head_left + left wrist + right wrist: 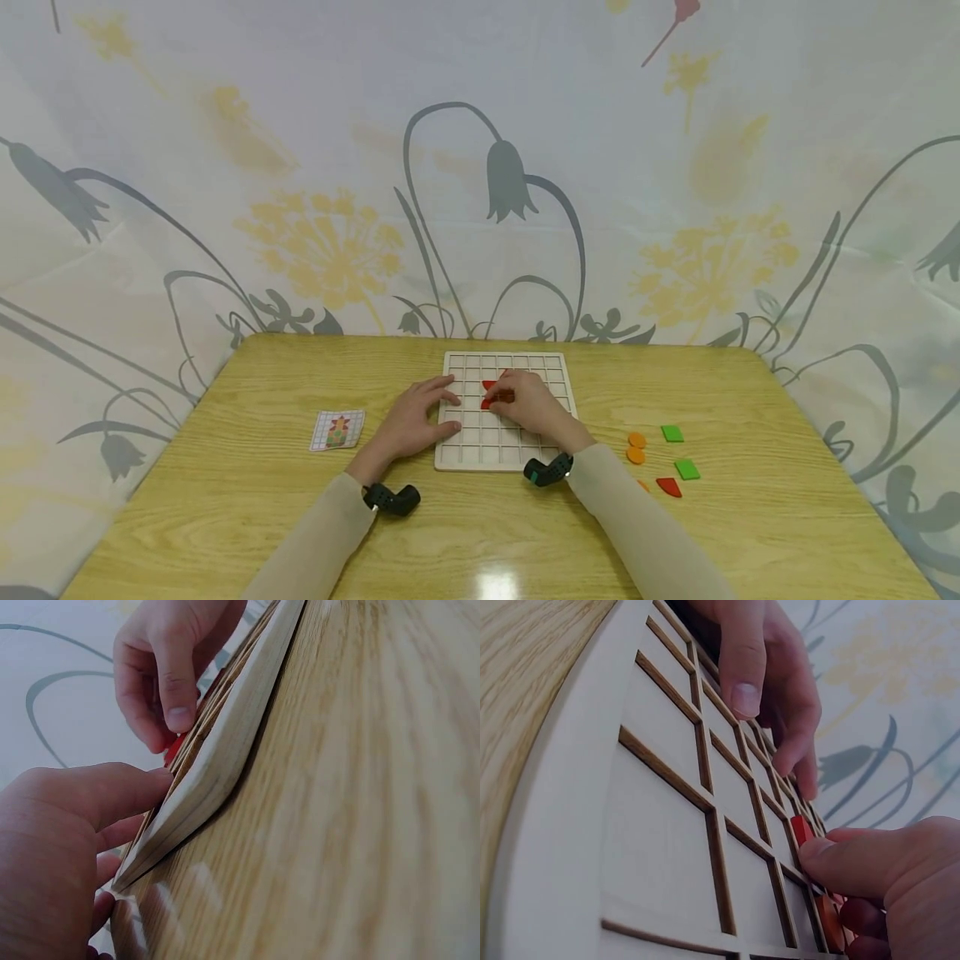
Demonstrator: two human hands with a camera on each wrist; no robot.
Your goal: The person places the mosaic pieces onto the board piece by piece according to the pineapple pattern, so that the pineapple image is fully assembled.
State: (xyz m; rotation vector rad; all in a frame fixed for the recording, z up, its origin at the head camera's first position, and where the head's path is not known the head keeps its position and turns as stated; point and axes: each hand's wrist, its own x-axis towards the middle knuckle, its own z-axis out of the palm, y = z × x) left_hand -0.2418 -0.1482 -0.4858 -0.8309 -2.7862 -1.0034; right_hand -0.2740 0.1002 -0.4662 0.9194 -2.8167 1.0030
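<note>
A pale wooden board [468, 456] with a grid of square cells lies on the table. My right hand [528, 400] is over its middle, thumb and fingers pinching a small red piece [801, 831] at the grid. Another red piece [489, 385] sits in a cell just above it, partly covered by the hand. In the right wrist view, an orange-red piece [829, 924] shows in the grid below my thumb. My left hand [414, 421] rests at the board's left edge, fingers spread loosely, fingertips over the border.
A small pattern card [337, 430] lies left of the board on the wooden table [255, 508]. To the right are loose orange discs [636, 455], green squares [686, 469] and a red quarter-circle [669, 487]. A flower-printed curtain [480, 258] stands behind the table.
</note>
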